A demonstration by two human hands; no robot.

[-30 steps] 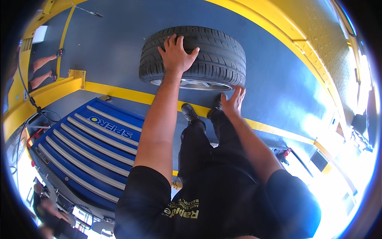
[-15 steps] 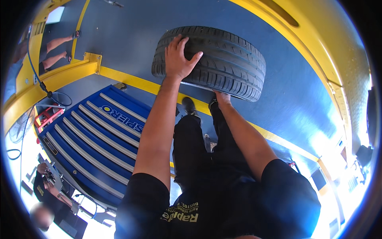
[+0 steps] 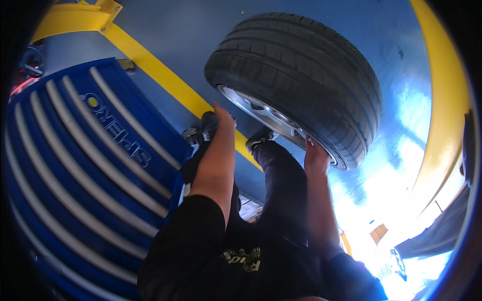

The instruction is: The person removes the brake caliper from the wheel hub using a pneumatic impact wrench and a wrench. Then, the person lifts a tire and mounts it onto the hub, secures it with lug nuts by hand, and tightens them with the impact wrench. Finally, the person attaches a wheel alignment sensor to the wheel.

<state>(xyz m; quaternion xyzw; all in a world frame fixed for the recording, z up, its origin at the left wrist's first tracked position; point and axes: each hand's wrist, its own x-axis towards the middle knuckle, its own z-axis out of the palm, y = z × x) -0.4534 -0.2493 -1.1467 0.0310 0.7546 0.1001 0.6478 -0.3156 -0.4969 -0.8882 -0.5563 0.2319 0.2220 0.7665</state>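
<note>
A black car tyre on a silver alloy rim stands tilted on the blue floor in front of me. My left hand presses against the wheel's near left side, next to the rim. My right hand holds the wheel's lower edge from underneath, its fingers hidden behind the tread. Below the wheel I see my dark trousers and one black shoe.
A blue ribbed metal ramp with pale bars fills the left side. A yellow painted line crosses the blue floor under the wheel. A yellow beam curves along the right. Bright glare at lower right hides things.
The wheel has been tipped up off its flat side and now looms nearer. My left hand slid from the tread top to the near side. My right hand stays under the lower edge.
</note>
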